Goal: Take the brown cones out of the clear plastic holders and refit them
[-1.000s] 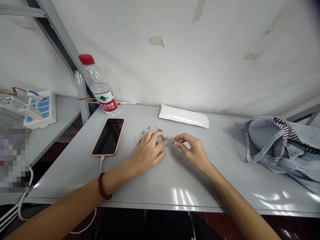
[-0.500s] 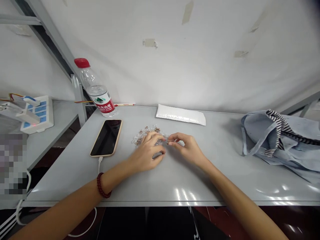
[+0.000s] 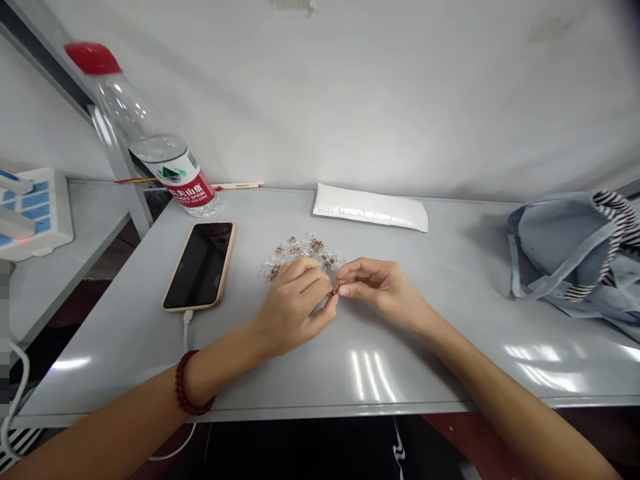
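Note:
A loose heap of small clear plastic pieces with brown bits (image 3: 303,252) lies mid-table. In front of it, my left hand (image 3: 293,308) and my right hand (image 3: 383,290) meet at the fingertips. Between them they pinch one tiny brown-and-clear piece (image 3: 337,288), mostly hidden by the fingers. The left hand's curled fingers sit just over the heap's near edge. A dark red bead bracelet (image 3: 189,385) circles my left wrist.
A grey table (image 3: 400,373) bears a charging black phone (image 3: 199,265), a red-capped water bottle (image 3: 163,160), a white padded envelope (image 3: 370,208) and a blue tote bag with striped lining (image 3: 565,247). A power strip (image 3: 33,213) stands on a lower shelf at left.
Both hands have moved off the heap toward the near side, uncovering it, and now pinch one small piece between them. The view has shifted, bringing the bottle larger into the upper left.

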Tool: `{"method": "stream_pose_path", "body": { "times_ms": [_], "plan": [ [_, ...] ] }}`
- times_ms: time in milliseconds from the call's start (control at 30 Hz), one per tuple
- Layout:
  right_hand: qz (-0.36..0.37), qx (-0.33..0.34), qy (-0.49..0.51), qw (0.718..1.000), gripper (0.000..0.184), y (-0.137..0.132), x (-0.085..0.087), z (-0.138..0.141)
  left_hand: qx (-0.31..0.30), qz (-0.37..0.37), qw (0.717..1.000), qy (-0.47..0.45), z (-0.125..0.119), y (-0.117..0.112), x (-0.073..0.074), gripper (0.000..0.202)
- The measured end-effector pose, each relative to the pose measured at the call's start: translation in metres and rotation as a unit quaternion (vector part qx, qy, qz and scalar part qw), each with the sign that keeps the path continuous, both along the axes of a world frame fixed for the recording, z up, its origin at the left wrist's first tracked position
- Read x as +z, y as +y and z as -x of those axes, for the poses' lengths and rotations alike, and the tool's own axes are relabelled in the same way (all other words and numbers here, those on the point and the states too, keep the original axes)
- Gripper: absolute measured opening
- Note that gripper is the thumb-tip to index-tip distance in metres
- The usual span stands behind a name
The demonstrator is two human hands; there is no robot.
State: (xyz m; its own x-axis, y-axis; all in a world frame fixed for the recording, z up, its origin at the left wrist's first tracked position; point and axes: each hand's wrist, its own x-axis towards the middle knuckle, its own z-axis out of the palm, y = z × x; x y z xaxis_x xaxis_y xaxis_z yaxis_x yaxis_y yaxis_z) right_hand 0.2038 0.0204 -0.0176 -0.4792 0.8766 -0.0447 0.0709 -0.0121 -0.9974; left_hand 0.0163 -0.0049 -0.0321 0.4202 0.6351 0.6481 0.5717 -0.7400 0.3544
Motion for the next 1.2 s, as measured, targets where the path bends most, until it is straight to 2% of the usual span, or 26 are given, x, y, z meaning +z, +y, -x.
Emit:
{"method": "stream_pose_path", "body": {
  "times_ms": [133, 233, 333, 533, 633, 767, 933, 1033, 1200],
  "plan": [
    [-0.066, -0.084, -0.06, 0.992, 0.014, 0.006, 0.004, -0.013, 0.007, -0.027, 0.999, 0.016, 0.008, 0.002, 0.008, 0.009],
    [-0.107, -0.109, -0.11, 0.982, 0.016, 0.012, 0.004, -0.023, 0.0, -0.023, 0.998, 0.063, 0.014, 0.006, 0.012, 0.009],
    [-0.151, -0.094, -0.177, 0.968, 0.015, 0.018, 0.001, -0.028, -0.026, 0.002, 0.993, 0.113, 0.017, 0.008, 0.009, 0.01],
    [-0.171, -0.042, -0.266, 0.948, 0.019, 0.026, -0.009, -0.031, -0.042, 0.057, 0.983, 0.171, 0.016, 0.007, -0.003, 0.013],
    [-0.183, -0.027, -0.276, 0.943, 0.02, 0.027, -0.011, -0.034, -0.042, 0.072, 0.975, 0.205, 0.014, 0.005, -0.004, 0.018],
    [-0.169, -0.001, -0.258, 0.951, 0.023, 0.026, -0.006, -0.038, -0.046, 0.067, 0.966, 0.247, 0.012, 0.004, -0.006, 0.024],
    [-0.157, 0.043, -0.269, 0.949, 0.034, 0.024, 0.002, -0.044, -0.058, 0.044, 0.968, 0.238, 0.011, 0.007, -0.012, 0.022],
    [-0.182, 0.06, -0.279, 0.941, 0.039, 0.023, 0.003, -0.041, -0.071, 0.045, 0.971, 0.224, 0.01, 0.008, -0.013, 0.021],
    [-0.23, 0.09, -0.307, 0.919, 0.022, 0.02, 0.003, -0.032, -0.066, 0.086, 0.971, 0.213, 0.008, 0.006, -0.008, 0.018]
  ]
}}
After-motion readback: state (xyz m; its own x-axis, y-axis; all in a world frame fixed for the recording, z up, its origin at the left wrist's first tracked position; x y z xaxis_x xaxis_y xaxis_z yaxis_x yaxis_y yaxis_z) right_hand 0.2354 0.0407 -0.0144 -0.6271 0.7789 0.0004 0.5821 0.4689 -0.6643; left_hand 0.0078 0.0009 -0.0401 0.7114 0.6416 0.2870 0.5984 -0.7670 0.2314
